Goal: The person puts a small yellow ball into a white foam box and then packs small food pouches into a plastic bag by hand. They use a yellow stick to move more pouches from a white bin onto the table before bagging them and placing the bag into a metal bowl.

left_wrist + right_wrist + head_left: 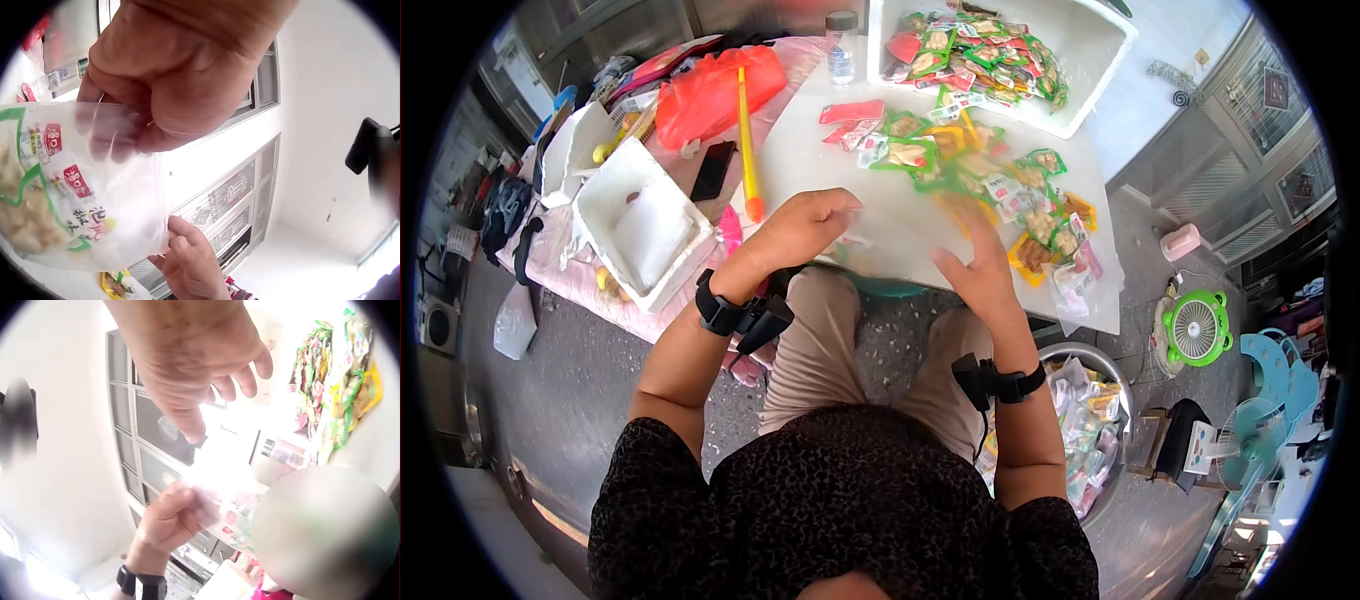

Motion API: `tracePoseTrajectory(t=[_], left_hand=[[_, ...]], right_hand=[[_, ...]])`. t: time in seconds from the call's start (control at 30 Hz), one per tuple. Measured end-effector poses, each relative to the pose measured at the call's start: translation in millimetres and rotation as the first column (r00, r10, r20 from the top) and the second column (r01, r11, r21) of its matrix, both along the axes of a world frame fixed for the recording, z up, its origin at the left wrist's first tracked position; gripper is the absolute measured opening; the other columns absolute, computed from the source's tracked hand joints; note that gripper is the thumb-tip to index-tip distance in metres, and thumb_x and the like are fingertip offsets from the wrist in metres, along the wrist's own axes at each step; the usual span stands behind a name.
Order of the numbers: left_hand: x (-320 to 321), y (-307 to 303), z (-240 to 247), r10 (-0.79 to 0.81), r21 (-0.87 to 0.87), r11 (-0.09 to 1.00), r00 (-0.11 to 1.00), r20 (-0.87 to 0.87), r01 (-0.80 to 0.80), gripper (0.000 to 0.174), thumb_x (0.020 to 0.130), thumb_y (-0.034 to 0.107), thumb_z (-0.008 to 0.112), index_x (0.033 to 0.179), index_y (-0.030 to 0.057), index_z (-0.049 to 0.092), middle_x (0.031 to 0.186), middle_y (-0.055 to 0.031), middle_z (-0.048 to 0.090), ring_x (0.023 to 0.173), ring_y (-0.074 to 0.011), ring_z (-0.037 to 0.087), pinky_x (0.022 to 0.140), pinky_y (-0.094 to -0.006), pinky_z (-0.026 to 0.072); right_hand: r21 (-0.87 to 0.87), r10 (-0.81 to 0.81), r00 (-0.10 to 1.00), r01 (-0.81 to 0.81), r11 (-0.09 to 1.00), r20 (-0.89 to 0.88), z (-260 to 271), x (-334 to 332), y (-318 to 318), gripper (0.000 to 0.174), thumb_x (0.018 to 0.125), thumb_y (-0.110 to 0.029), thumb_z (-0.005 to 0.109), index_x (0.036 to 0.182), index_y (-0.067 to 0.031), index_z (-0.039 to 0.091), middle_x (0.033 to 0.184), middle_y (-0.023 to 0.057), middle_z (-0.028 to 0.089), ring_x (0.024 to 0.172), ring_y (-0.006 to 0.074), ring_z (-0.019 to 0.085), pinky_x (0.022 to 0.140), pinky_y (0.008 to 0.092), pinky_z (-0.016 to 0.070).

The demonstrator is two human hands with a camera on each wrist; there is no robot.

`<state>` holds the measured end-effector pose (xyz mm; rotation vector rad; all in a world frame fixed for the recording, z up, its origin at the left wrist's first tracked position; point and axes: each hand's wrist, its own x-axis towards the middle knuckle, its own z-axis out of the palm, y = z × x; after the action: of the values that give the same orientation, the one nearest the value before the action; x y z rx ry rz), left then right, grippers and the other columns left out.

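My left hand (795, 232) pinches the edge of a clear plastic bag (134, 200) between thumb and fingers, over the white tabletop (800, 150). The fingers show through the film in the left wrist view. Printed red labels and green trim mark the bag, and pale food pieces lie at its far end. In the head view the bag is hardly visible. My right hand (985, 270) is open, thumb and fingers spread, beside several colourful food packets (905, 155). Its fingers blur in the head view. The left wrist view has it right at the bag's edge.
A white foam box (1115, 60) full of packets stands at the table's back, beside a clear jar (841, 55). To the left are a foam box (625, 190), a phone (714, 170), a yellow stick (746, 130) and a red plastic bag (720, 95). A metal basin (1123, 385) holds packets at lower right.
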<state>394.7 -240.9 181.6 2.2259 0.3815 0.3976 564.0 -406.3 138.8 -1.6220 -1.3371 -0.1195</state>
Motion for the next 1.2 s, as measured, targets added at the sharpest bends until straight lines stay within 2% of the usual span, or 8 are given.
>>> tracePoseTrajectory(t=[0.07, 0.2, 0.27, 0.4, 0.53, 0.7, 0.97, 1.2], left_hand=[[7, -12, 0, -0.083, 0.037, 0.996, 0.996, 0.019, 0.083, 0.016, 0.079, 0.008, 0.046, 0.092, 0.0007, 0.053, 0.077, -0.0097, 0.056, 0.071, -0.0154, 0.053, 0.062, -0.0267, 0.0416], [17, -43, -5, -0.199, 0.553, 0.822, 0.978, 0.059, 0.134, 0.01, 0.071, 0.011, 0.048, 0.079, 0.0049, 0.051, 0.066, -0.0126, 0.052, 0.062, -0.0308, 0.051, 0.057, -0.0375, 0.0403], [24, -57, -1, -0.172, 0.617, 0.767, 0.983, -0.07, 0.178, 0.007, 0.065, 0.012, 0.051, 0.069, 0.0068, 0.049, 0.057, -0.0072, 0.048, 0.055, -0.0271, 0.05, 0.053, -0.0364, 0.038], [38, -70, -19, -0.39, 0.851, 0.524, 0.884, 0.258, -0.017, 0.012, 0.059, 0.016, 0.051, 0.066, 0.0074, 0.049, 0.051, -0.0017, 0.043, 0.049, -0.0185, 0.046, 0.052, -0.0295, 0.036], [43, -87, -18, -0.477, 0.917, 0.391, 0.835, 0.273, -0.076, 0.013, 0.06, 0.016, 0.05, 0.069, 0.0066, 0.05, 0.051, 0.0007, 0.039, 0.048, -0.015, 0.043, 0.053, -0.0275, 0.0354], [41, -89, -13, -0.514, 0.828, 0.56, 0.773, 0.373, -0.027, 0.023, 0.06, 0.015, 0.051, 0.082, 0.0063, 0.052, 0.053, 0.0004, 0.038, 0.051, -0.0148, 0.043, 0.051, -0.0274, 0.0351], [4, -60, -97, -0.203, 0.588, 0.78, 0.975, -0.088, 0.216, 0.024, 0.067, 0.013, 0.057, 0.089, 0.0049, 0.052, 0.071, -0.0099, 0.053, 0.067, -0.028, 0.053, 0.064, -0.0359, 0.0423], [-26, -37, -166, -0.17, 0.401, 0.896, 0.981, -0.089, 0.192, 0.019, 0.066, 0.007, 0.052, 0.084, 0.004, 0.052, 0.08, -0.0136, 0.051, 0.079, -0.0308, 0.048, 0.068, -0.0385, 0.0398]], right_hand=[[-0.038, 0.075, 0.994, -0.072, 0.997, 0.081, 27, -12, -3, 0.04, 0.066, -0.017, 0.062, 0.097, 0.0025, 0.046, 0.096, 0.0164, 0.052, 0.086, 0.0344, 0.05, 0.077, 0.0367, 0.0396], [-0.337, 0.138, 0.99, -0.119, 0.934, 0.035, 37, -27, -12, 0.028, 0.069, -0.015, 0.058, 0.091, 0.0009, 0.049, 0.085, 0.0178, 0.054, 0.079, 0.0336, 0.051, 0.067, 0.0364, 0.0411], [-0.387, 0.124, 0.992, -0.108, 0.916, 0.017, 36, -24, -20, 0.017, 0.071, -0.011, 0.054, 0.083, -0.0002, 0.051, 0.077, 0.0179, 0.053, 0.072, 0.0335, 0.051, 0.061, 0.0367, 0.0406], [-0.394, 0.125, 0.989, -0.083, 0.915, 0.082, 41, -18, -44, 0.008, 0.072, -0.004, 0.05, 0.078, 0.001, 0.049, 0.071, 0.0171, 0.052, 0.065, 0.0333, 0.049, 0.056, 0.036, 0.0389], [-0.443, 0.061, 0.996, -0.029, 0.896, 0.059, 47, -15, -70, 0.005, 0.072, -0.002, 0.05, 0.076, 0.0013, 0.049, 0.07, 0.0163, 0.051, 0.065, 0.0323, 0.049, 0.056, 0.0348, 0.039], [-0.51, -0.133, 0.991, 0.113, 0.853, -0.004, 51, 17, -125, 0.004, 0.075, -0.004, 0.049, 0.077, -0.0003, 0.05, 0.067, 0.012, 0.049, 0.061, 0.0249, 0.048, 0.057, 0.0292, 0.0391], [-0.54, -0.475, 0.76, 0.197, 0.818, -0.443, 9, 59, -259, 0.005, 0.076, -0.006, 0.051, 0.076, -0.0005, 0.051, 0.065, 0.0011, 0.048, 0.06, 0.0085, 0.046, 0.055, 0.0215, 0.0374], [-0.649, -0.71, 0.629, 0.402, 0.646, -0.318, -97, 67, -348, 0.011, 0.075, -0.011, 0.051, 0.075, -0.0006, 0.052, 0.061, 0.0037, 0.049, 0.056, 0.0104, 0.047, 0.053, 0.0241, 0.0378]])
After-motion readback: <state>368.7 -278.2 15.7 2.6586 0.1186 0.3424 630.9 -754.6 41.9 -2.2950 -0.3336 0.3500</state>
